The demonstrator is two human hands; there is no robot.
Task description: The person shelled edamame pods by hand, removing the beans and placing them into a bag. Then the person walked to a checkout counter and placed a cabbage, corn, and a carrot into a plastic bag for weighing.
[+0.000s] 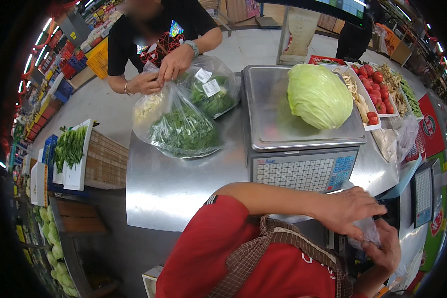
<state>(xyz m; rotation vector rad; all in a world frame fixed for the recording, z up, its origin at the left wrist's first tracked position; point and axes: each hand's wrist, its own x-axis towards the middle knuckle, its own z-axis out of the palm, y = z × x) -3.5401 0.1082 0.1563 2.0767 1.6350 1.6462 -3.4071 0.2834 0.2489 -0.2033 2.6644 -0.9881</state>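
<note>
My right hand [383,246] grips a crumpled translucent plastic bag [367,232] at the lower right, beside the scale. Just above it, my left hand [348,208] reaches across with thumb and fingers apart. Its thumb is at the bag's edge; whether it touches the plastic is hard to tell. A pale green cabbage [318,97] rests unbagged on the metal pan [266,111] of an electronic scale. The scale's keypad [294,173] faces me, partly behind my left forearm.
Across the steel counter [164,186], a person's hands [164,76] hold the necks of clear bags of leafy greens [184,128]. Tomatoes [374,89] and roots fill trays to the right. A second keypad device [424,193] stands at far right. A screen [320,9] overhangs the back.
</note>
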